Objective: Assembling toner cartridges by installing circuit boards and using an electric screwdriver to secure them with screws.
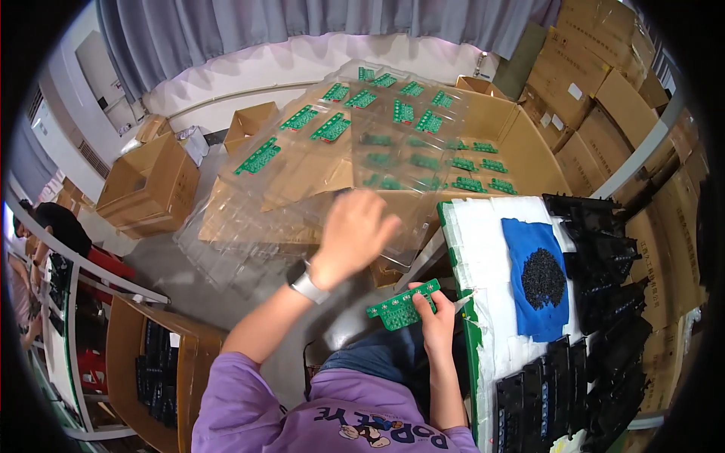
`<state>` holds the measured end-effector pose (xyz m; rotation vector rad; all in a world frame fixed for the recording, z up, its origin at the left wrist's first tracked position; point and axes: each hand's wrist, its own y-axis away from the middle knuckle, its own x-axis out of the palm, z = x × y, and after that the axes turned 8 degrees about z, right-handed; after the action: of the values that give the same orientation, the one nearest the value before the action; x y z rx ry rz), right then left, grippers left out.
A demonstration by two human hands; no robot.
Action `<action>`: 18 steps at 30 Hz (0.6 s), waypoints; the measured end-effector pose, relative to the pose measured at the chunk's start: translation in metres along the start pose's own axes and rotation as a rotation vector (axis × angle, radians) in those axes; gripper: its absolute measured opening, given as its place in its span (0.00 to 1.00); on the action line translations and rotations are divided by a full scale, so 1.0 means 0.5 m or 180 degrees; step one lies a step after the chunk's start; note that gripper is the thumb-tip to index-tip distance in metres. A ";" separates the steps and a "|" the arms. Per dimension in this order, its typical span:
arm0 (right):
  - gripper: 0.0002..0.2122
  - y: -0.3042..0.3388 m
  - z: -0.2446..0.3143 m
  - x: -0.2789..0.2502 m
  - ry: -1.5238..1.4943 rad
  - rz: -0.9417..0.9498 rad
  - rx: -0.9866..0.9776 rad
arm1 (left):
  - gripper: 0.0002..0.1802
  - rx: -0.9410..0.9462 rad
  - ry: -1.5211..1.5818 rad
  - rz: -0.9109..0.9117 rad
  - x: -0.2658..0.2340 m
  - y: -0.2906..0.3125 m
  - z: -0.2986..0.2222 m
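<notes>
My right hand (434, 321) grips a green circuit board (400, 308) by its right end, thumb on top, in front of my lap. A pale pointed thing (462, 302) sticks out beside that hand; I cannot make out what it is. Farther forward, my left hand (356, 230) is raised by the near edge of a clear plastic tray (411, 215). Its fingers are bent away and slightly blurred, so whether they hold anything is hidden. More green circuit boards (330, 127) lie in rows on the clear trays beyond.
A white-topped bench (483, 249) at right carries a blue cloth (521, 241) with small black parts (544, 279) and several black housings (521, 400). Cardboard boxes (151, 189) stand left and in stacks (574, 68) at right. Another person (60, 226) is at far left.
</notes>
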<state>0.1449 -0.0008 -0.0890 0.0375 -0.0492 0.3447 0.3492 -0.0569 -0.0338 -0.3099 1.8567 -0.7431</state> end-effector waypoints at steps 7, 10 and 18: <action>0.10 0.009 0.008 0.010 -0.0753 -0.0018 0.0212 | 0.18 -0.1808 -0.2213 0.0208 -0.168 -0.028 0.358; 0.11 -0.002 -0.014 0.018 -0.1897 0.0042 0.0362 | 0.25 -0.2093 -0.1488 0.1110 -0.236 0.024 0.453; 0.12 -0.032 -0.082 -0.030 -0.2780 0.0038 0.0604 | 0.29 -0.2106 -0.1927 0.1165 -0.129 0.000 0.447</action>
<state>0.1378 -0.0190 -0.1312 0.3747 -0.8815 0.3229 0.5779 -0.0999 -0.0403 -0.5267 1.4561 0.2285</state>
